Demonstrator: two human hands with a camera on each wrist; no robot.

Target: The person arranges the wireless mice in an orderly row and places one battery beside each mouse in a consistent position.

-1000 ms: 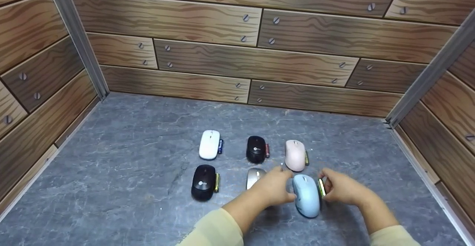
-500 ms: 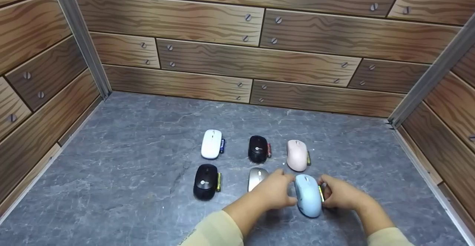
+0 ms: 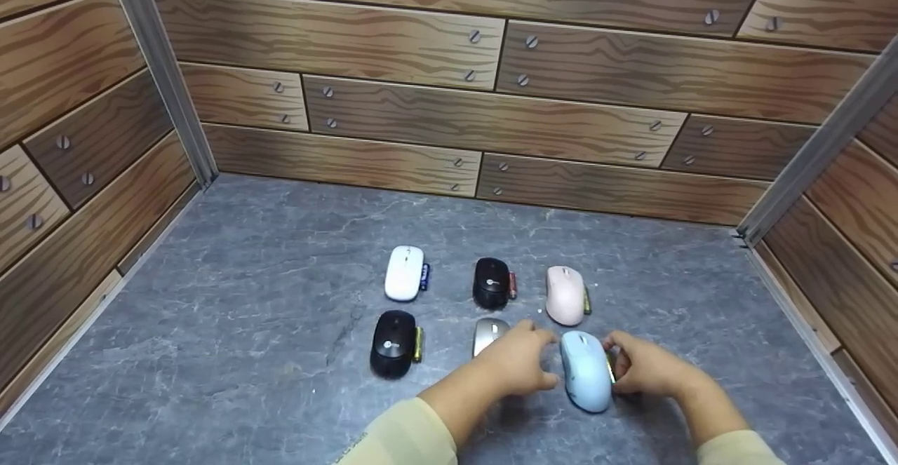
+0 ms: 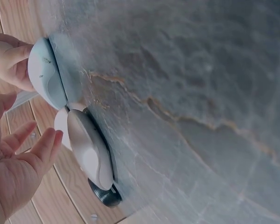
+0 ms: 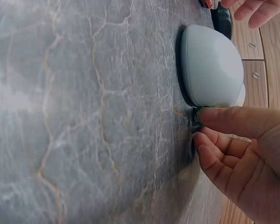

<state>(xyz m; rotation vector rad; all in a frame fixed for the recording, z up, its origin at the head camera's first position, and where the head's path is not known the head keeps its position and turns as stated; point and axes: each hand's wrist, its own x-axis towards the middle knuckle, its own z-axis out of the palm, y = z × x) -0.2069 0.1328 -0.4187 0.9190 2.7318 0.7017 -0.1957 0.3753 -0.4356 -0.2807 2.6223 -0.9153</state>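
Note:
A light-blue computer mouse [image 3: 586, 372] rests on the grey marbled table between the two hands. My right hand [image 3: 649, 365] is at its right side, thumb and fingertips pinching a small green-and-yellow battery [image 5: 196, 115] that lies along the mouse's edge. Fingers partly cover the battery in the right wrist view. To the left of the blue mouse, my left hand [image 3: 515, 358] holds nothing, its fingers loosely spread in the left wrist view. It hides part of a silver-grey mouse [image 3: 488, 334] beneath it in the head view.
Behind stand a white mouse [image 3: 405, 273] with a blue battery [image 3: 425, 277], a black mouse [image 3: 491, 282] with a red battery [image 3: 512, 285], and a pink mouse [image 3: 565, 295] with a battery [image 3: 587, 301]. Another black mouse [image 3: 393, 344] with a yellow battery [image 3: 418, 344] sits front left. Wood-patterned walls [image 3: 393, 100] enclose the table.
My right hand has brought the battery leftward and down, against the blue mouse's right side. The left hand stays almost in place. The whole view has shifted slightly.

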